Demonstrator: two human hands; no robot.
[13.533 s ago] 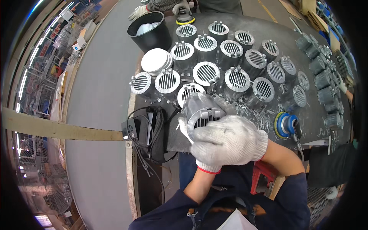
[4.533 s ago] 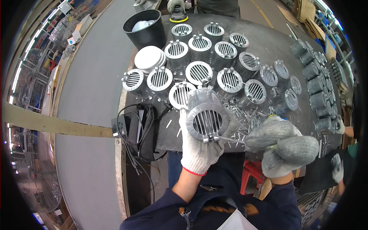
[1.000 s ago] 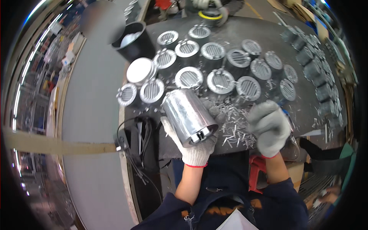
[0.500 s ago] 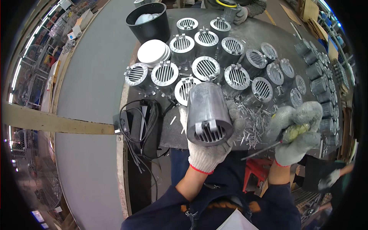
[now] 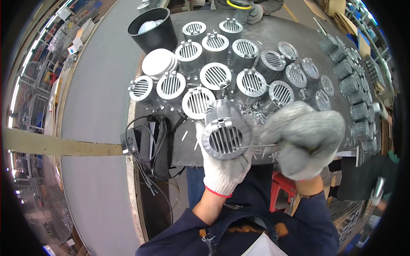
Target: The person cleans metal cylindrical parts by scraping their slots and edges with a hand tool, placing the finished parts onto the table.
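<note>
A grey metal cylinder with a slotted round face (image 5: 223, 112) rests in my gloved left hand (image 5: 225, 174), whose fingers wrap round it from below. Its slotted end is tilted up toward me, with a small hinge-like tab at the top of the rim. In my gloved right hand (image 5: 302, 141), blurred by motion, is a screwdriver (image 5: 260, 146). Only its thin shaft shows, its tip at the slots near the right of the face; the fist hides the handle. Just beyond stands another slotted cylinder (image 5: 198, 103), its face up.
Several like cylinders (image 5: 215, 76) stand on the dark table, with small metal slivers (image 5: 256, 114) scattered among them. White discs (image 5: 158, 62) are stacked at left by a black bucket (image 5: 153, 36). A black bag with cables (image 5: 158, 145) lies left. Across the table, a gloved co-worker's hand (image 5: 255, 14) holds a cylinder.
My right hand has swung left and turned, bringing the screwdriver's tip to the slotted face. My left hand has tipped the cylinder so that its face turns up toward me.
</note>
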